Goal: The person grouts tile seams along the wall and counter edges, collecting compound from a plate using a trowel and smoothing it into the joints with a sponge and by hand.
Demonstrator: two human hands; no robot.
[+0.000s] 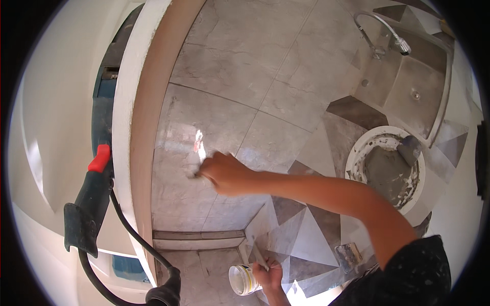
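Observation:
My right arm reaches across the view, and my right hand [224,173] is curled closed over grey, veined tiles [214,122]. A small dark thing [194,175] shows at its fingertips, too blurred to name. Lower down, my left hand [269,275] grips a putty knife [259,258], whose flat pale blade points up and away. Right beside that hand is a small white tub [242,280]. A round white bucket [356,155] holds grey mortar [386,171], to the right of my right forearm. Against its inner rim leans a dark, rounded tool [410,150].
A sink [416,94] with a curved tap [380,20] is at the far right. On the left, a pale ledge [145,102] borders the tiles. Beside it lies a dark power tool [87,199] with a red switch and black cable [125,224]. A dirty block [348,256] rests near my sleeve.

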